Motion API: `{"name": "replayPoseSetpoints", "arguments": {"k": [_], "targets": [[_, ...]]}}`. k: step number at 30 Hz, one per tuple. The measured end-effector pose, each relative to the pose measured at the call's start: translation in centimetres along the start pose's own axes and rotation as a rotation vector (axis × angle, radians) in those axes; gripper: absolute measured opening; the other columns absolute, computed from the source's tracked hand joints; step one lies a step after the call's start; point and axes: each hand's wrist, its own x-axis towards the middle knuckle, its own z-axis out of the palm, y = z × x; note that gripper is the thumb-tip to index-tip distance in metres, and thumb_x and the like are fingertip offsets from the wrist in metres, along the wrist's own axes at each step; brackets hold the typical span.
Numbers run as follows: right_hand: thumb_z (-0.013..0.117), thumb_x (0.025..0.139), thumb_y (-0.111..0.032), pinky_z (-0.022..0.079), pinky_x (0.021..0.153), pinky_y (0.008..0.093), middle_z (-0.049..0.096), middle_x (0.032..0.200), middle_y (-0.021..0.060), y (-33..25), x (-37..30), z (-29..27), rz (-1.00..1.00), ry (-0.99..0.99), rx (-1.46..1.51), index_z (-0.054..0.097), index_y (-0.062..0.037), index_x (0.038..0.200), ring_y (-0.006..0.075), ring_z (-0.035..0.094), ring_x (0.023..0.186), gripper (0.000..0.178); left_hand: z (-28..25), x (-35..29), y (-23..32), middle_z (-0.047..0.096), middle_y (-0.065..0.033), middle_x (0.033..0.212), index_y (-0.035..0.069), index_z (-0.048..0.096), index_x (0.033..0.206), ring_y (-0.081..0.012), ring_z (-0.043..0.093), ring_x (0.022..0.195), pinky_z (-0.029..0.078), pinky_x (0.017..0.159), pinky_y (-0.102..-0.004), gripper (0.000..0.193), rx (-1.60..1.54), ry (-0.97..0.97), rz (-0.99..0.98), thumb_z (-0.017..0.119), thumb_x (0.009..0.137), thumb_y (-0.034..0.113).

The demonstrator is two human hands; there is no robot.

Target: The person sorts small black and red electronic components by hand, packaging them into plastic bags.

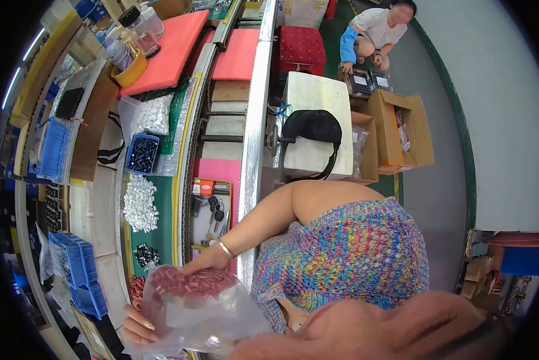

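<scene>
A clear plastic bag (209,312) holds many small dark red tube-shaped pieces (191,282), bunched at its upper end. My left hand (138,325) is closed round the bag's lower left side, fingers showing. At the bag's upper edge, my right hand (208,260), with a bangle at the wrist, grips the plastic; its fingertips are partly hidden by the bag. Beside it on the green work surface lie a few red pieces (137,288), a small heap of black pieces (145,255) and a larger heap of white pieces (140,204).
A blue bin of dark pieces (142,153) and a bag of white pieces (152,115) lie farther up the bench. A tray with keys (212,210) sits near my right forearm. Blue bins (77,264) stand at left. Another person (377,33) squats by open cartons (399,132).
</scene>
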Motion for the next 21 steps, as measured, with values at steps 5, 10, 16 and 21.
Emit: {"name": "replayPoseSetpoints", "arguments": {"k": [5, 10, 16, 21], "targets": [[0.063, 0.076, -0.02, 0.05, 0.067, 0.0285, 0.059, 0.09, 0.0067, -3.4, 1.6, 4.6, -0.197, 0.102, -0.469, 0.046, -0.0027, 0.105, 0.0153, 0.059, 0.076, 0.037, 0.6, -0.3, -0.5, 0.054, -0.0038, 0.088, 0.011, 0.05, 0.091, -0.0187, 0.046, 0.092, 0.029, 0.091, -0.0352, 0.013, 0.223, 0.106, -0.147, 0.05, 0.078, 0.014], [0.057, 0.078, -0.03, 0.048, 0.057, 0.0275, 0.059, 0.069, 0.0045, -6.9, 3.4, 7.1, -0.446, 0.546, -0.873, 0.059, -0.0065, 0.078, 0.013, 0.057, 0.063, 0.023, 2.1, -3.9, -1.8, 0.051, -0.0088, 0.104, 0.01, 0.048, 0.104, -0.0227, 0.044, 0.102, 0.028, 0.094, -0.0381, 0.026, 0.612, 0.727, -0.019, 0.05, 0.079, 0.017], [0.047, 0.083, -0.033, 0.038, 0.054, 0.0261, 0.044, 0.066, -0.0049, -7.6, 4.0, 2.9, -0.565, 0.652, -0.457, 0.051, -0.0133, 0.086, 0.0087, 0.044, 0.061, 0.02, 5.6, -4.5, 0.7, 0.045, -0.0151, 0.117, 0.006, 0.045, 0.115, -0.0302, 0.041, 0.108, 0.031, 0.092, -0.0395, 0.058, 1.526, 0.475, 0.079, 0.067, 0.066, 0.031], [0.049, 0.083, -0.039, 0.04, 0.083, 0.0325, 0.052, 0.1, 0.0032, -7.3, 2.8, -0.2, -0.488, 0.539, -0.52, 0.047, -0.0083, 0.11, 0.0166, 0.05, 0.089, 0.041, 5.7, -5.2, 1.2, 0.054, -0.0074, 0.084, 0.007, 0.058, 0.086, -0.0253, 0.053, 0.082, 0.043, 0.07, -0.0332, 0.023, 1.805, 0.491, 0.173, 0.067, 0.067, 0.013]]}}
